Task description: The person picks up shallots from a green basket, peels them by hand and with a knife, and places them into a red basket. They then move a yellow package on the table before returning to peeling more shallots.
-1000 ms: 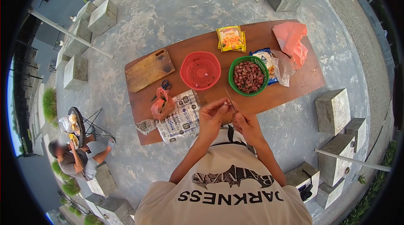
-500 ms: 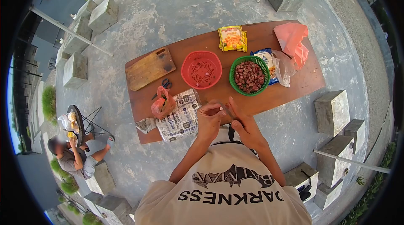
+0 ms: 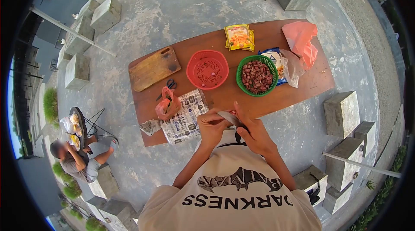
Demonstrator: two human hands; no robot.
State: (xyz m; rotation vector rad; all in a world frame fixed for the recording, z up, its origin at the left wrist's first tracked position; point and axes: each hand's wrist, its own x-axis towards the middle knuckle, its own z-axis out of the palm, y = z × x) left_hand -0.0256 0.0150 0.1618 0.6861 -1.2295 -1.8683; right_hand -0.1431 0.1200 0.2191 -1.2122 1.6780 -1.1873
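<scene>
Close in front of my chest, my right hand [image 3: 258, 138] grips a small knife [image 3: 228, 117], its wide grey blade pointing left toward my other hand. My left hand [image 3: 209, 128] is closed in a pinch against the blade; a small pinkish piece, seemingly a shallot [image 3: 233, 112], shows at the fingertips, mostly hidden. Beyond the hands stands a green basket [image 3: 239, 85] heaped with reddish shallots [image 3: 256, 76]. To its left, a red colander [image 3: 193, 79] has a few small pale pieces at the bottom.
On the brown table [image 3: 242, 101] lie a wooden cutting board [image 3: 153, 70], scissors [image 3: 171, 84], a red plastic bag [image 3: 167, 106], printed paper [image 3: 186, 120], yellow packets [image 3: 240, 38], a blue-white packet [image 3: 274, 60] and a pink bag [image 3: 300, 43]. A person [image 3: 73, 159] sits at left.
The knife blade has turned, so its broad side now shows. The whitish bit at my left fingertips no longer shows, and a pinkish piece does. My hands stay close together.
</scene>
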